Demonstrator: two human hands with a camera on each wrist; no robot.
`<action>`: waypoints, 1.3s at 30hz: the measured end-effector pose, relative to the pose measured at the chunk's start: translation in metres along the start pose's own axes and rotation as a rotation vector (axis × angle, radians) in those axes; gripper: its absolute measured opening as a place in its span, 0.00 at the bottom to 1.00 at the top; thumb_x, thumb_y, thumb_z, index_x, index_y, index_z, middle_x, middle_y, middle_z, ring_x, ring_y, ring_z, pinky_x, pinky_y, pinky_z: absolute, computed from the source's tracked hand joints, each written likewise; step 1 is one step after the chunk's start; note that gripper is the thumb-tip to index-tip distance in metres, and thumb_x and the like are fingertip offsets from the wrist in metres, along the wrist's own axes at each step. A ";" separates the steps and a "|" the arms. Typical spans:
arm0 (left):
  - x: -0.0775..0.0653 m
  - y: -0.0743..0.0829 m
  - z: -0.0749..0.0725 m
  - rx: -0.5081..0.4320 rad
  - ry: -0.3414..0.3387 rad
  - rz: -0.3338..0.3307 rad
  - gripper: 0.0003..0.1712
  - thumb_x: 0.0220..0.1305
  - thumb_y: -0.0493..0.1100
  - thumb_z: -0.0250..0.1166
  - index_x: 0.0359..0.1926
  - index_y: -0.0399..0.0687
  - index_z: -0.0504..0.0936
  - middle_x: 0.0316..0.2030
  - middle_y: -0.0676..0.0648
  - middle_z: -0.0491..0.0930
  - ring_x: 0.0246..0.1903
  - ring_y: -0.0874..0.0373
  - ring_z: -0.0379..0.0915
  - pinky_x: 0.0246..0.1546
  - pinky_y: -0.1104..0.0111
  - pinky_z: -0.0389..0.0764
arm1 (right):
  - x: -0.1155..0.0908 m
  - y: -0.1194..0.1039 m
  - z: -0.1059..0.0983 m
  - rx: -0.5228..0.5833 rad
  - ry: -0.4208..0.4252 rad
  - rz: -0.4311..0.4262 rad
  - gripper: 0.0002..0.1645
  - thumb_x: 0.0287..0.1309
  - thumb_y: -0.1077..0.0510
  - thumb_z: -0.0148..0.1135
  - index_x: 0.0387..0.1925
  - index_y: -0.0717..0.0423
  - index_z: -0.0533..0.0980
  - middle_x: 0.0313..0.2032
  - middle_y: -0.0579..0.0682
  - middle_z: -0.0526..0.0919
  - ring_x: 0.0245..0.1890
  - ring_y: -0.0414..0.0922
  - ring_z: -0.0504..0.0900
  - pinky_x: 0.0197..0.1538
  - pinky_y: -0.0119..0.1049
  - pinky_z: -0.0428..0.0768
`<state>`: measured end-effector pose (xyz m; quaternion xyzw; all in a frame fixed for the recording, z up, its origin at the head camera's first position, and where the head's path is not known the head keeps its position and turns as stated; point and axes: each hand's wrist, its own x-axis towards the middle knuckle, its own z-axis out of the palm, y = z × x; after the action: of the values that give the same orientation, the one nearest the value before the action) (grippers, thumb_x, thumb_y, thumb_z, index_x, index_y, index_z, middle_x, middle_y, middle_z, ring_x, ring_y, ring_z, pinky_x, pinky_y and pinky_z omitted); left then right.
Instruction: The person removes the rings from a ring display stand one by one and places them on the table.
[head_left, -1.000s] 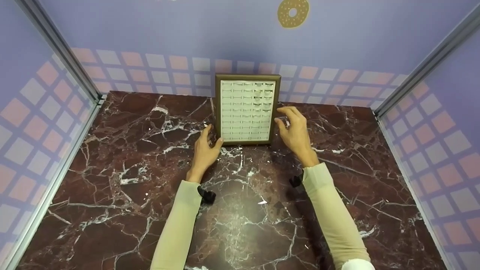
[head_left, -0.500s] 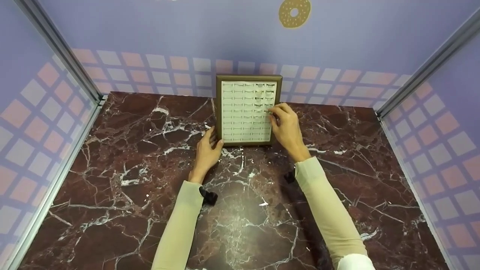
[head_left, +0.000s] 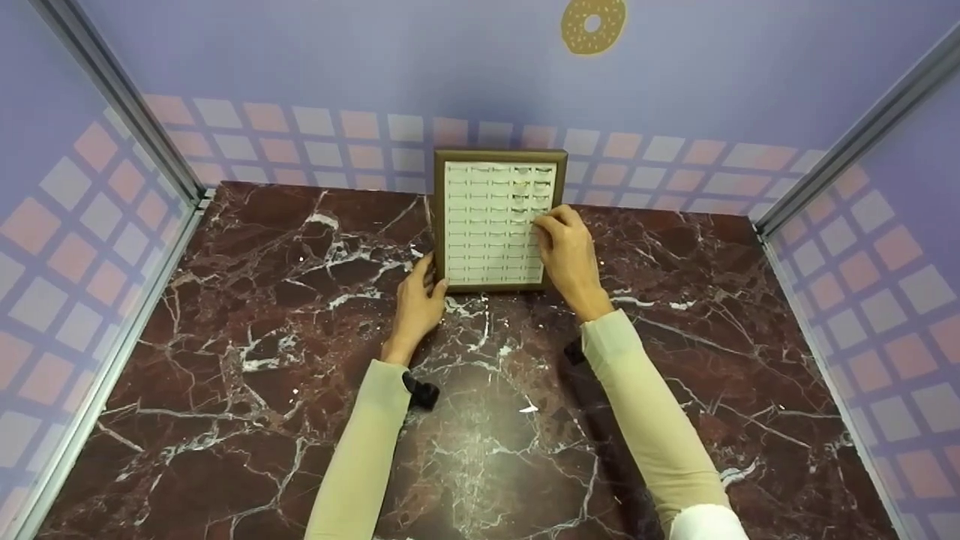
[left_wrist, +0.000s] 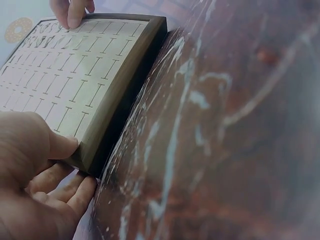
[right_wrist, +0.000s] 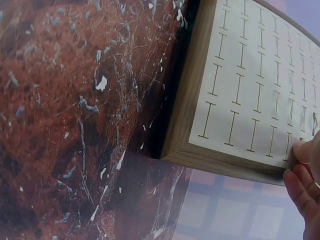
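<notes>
A wood-framed ring display board [head_left: 497,287], with a white slotted pad, stands upright against the back wall. Rings sit in its upper slots, mostly toward the right; many lower slots have none. My left hand [head_left: 418,304] grips the lower left corner of the frame. In the left wrist view its thumb [left_wrist: 64,147] lies on the front and the fingers reach round the edge. My right hand [head_left: 570,255] bends its fingertips against the right-hand column, pinching at a slot around mid-height. The ring there is hidden behind those fingertips.
Dark red marbled tabletop [head_left: 262,420] lies under both arms. A purple back wall [head_left: 337,60] with pink and white squares is close behind the board, and side panels [head_left: 885,247] with metal edge strips stand left and right.
From beside the frame, my right hand has moved left onto the board's right column, its thumb and finger closing together there. The left hand keeps its place at the lower left corner.
</notes>
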<state>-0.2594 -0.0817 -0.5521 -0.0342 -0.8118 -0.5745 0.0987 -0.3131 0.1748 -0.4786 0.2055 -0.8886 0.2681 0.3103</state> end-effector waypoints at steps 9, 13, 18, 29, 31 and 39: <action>0.000 -0.002 -0.001 -0.024 -0.007 -0.046 0.33 0.75 0.30 0.63 0.77 0.33 0.67 0.71 0.29 0.74 0.69 0.35 0.75 0.72 0.54 0.80 | 0.001 0.001 0.000 0.002 -0.018 -0.028 0.04 0.72 0.71 0.61 0.41 0.65 0.81 0.41 0.60 0.80 0.44 0.58 0.81 0.49 0.49 0.86; 0.000 -0.002 0.000 -0.028 -0.002 -0.038 0.32 0.74 0.29 0.63 0.76 0.32 0.68 0.70 0.29 0.74 0.69 0.34 0.75 0.72 0.53 0.80 | 0.000 0.002 -0.002 0.021 -0.038 -0.024 0.06 0.71 0.73 0.59 0.43 0.67 0.81 0.44 0.60 0.80 0.47 0.58 0.81 0.53 0.48 0.86; 0.000 -0.003 0.000 -0.036 -0.001 -0.037 0.32 0.74 0.29 0.64 0.76 0.31 0.68 0.70 0.28 0.74 0.69 0.34 0.75 0.72 0.53 0.80 | -0.001 0.002 -0.006 0.058 -0.060 -0.013 0.07 0.74 0.71 0.58 0.45 0.67 0.81 0.45 0.61 0.80 0.47 0.57 0.83 0.54 0.46 0.87; 0.000 -0.003 -0.001 -0.058 -0.007 -0.056 0.32 0.75 0.30 0.63 0.77 0.32 0.68 0.71 0.28 0.73 0.70 0.35 0.74 0.73 0.55 0.79 | -0.008 0.010 -0.017 0.136 -0.047 -0.012 0.07 0.75 0.69 0.58 0.42 0.69 0.81 0.43 0.62 0.80 0.45 0.57 0.84 0.53 0.44 0.87; 0.000 -0.004 -0.001 -0.063 0.000 -0.050 0.32 0.74 0.29 0.64 0.76 0.31 0.69 0.70 0.28 0.74 0.69 0.35 0.75 0.72 0.55 0.79 | -0.010 0.012 -0.020 0.135 -0.046 -0.013 0.07 0.75 0.69 0.58 0.41 0.68 0.81 0.43 0.62 0.80 0.44 0.57 0.83 0.50 0.45 0.87; 0.000 -0.005 -0.002 -0.086 0.002 -0.045 0.34 0.72 0.28 0.65 0.76 0.31 0.69 0.69 0.26 0.75 0.68 0.35 0.76 0.71 0.56 0.80 | -0.016 0.021 -0.027 0.138 -0.053 0.000 0.05 0.72 0.71 0.61 0.39 0.69 0.82 0.43 0.63 0.80 0.42 0.57 0.82 0.46 0.46 0.84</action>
<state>-0.2601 -0.0855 -0.5562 -0.0198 -0.7867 -0.6111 0.0849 -0.3005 0.2111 -0.4786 0.2335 -0.8758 0.3233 0.2718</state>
